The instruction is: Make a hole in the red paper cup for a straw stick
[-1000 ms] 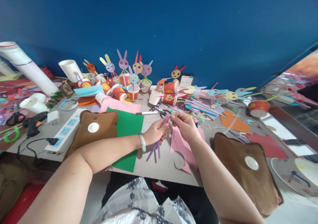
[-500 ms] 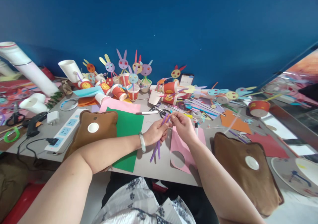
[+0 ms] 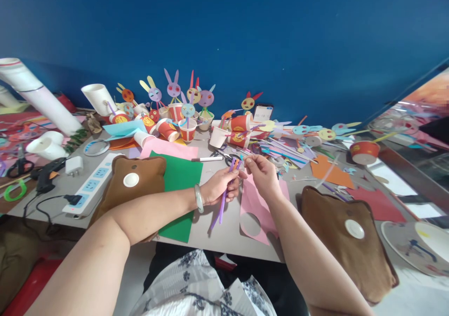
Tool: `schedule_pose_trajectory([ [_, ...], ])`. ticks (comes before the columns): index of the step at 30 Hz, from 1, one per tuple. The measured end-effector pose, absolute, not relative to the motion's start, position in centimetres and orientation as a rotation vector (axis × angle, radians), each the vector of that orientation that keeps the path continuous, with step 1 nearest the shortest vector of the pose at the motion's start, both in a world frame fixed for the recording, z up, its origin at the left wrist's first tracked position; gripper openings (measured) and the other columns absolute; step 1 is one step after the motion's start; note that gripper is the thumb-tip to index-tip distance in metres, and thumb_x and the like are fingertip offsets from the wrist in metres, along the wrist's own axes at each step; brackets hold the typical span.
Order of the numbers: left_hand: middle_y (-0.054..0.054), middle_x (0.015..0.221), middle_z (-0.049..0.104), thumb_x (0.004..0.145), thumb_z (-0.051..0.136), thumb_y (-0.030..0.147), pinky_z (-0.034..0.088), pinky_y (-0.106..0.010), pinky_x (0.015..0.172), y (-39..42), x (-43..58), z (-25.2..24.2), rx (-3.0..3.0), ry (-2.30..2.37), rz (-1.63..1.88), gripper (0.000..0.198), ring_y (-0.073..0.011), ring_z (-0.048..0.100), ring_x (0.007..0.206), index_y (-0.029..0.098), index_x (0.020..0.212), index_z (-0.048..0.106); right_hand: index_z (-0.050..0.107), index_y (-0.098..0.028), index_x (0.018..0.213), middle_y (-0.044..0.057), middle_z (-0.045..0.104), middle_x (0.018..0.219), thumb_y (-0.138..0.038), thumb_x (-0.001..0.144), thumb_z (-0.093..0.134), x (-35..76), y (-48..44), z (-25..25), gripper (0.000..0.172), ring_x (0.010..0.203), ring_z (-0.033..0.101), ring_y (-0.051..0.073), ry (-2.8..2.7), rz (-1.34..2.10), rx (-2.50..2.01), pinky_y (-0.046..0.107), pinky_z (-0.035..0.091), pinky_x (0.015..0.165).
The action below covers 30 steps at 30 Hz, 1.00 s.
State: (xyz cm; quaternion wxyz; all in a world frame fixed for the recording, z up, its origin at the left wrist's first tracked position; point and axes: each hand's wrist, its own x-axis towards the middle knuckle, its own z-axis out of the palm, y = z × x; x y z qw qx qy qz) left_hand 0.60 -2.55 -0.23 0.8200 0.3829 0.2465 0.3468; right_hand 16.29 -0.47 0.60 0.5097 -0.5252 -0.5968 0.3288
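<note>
1. Purple paper strips [image 3: 222, 204] are clamped in the left hand [image 3: 220, 186], above the grey table [image 3: 210, 232]
2. Right hand [image 3: 262, 175] pinches the strips' top ends, over pink paper [image 3: 256, 208]

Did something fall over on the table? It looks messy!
Yes. Several cups lie tipped on their sides beside the paper bunnies, and paper scraps are strewn at the right. The left hand and right hand hold straws.
</note>
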Motion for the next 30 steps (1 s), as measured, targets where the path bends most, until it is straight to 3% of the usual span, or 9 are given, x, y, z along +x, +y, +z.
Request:
schedule_pose_trajectory([
  [6,0.009,0.052,0.031,0.092,0.05,0.044,0.027,-0.016,0.032,-2.4,0.6,-0.4,0.793,0.509,0.754,0.025,-0.0069,0.033,0.035,0.019,0.092,0.052,0.065,-0.018,0.069,0.001,0.059,0.065,-0.05,0.085,0.065,16.3,-0.8,1.1,0.035,0.06,0.05,0.013,-1.431,0.948,-1.202,0.028,0.043,0.063],
  [11,0.009,0.052,0.032,0.094,0.048,0.04,0.027,-0.016,0.032,-2.3,0.7,-0.4,0.801,0.511,0.763,0.022,-0.007,0.033,0.036,0.019,0.091,0.052,0.07,-0.018,0.076,-0.001,0.059,0.061,-0.047,0.076,0.076,16.5,-0.4,0.5,0.029,0.057,0.049,0.012,-1.35,1.057,-1.183,0.027,0.041,0.059],
  [16,0.01,0.052,0.031,0.093,0.049,0.043,0.026,-0.017,0.033,-2.4,0.8,-0.5,0.821,0.544,0.762,0.024,-0.0064,0.032,0.035,0.019,0.091,0.052,0.07,-0.018,0.077,-0.002,0.059,0.06,-0.041,0.078,0.074,16.6,-0.2,0.2,0.024,0.057,0.049,0.011,-1.373,1.102,-1.143,0.027,0.04,0.059],
  [30,0.009,0.053,0.032,0.091,0.052,0.043,0.024,-0.016,0.034,-2.7,0.8,-0.3,0.818,0.598,0.742,0.024,-0.0067,0.034,0.037,0.018,0.093,0.053,0.064,-0.019,0.086,0.004,0.065,0.077,-0.027,0.089,0.053,15.9,-0.7,-0.3,0.013,0.069,0.057,0.017,-1.621,0.574,-1.289,0.03,0.044,0.066],
])
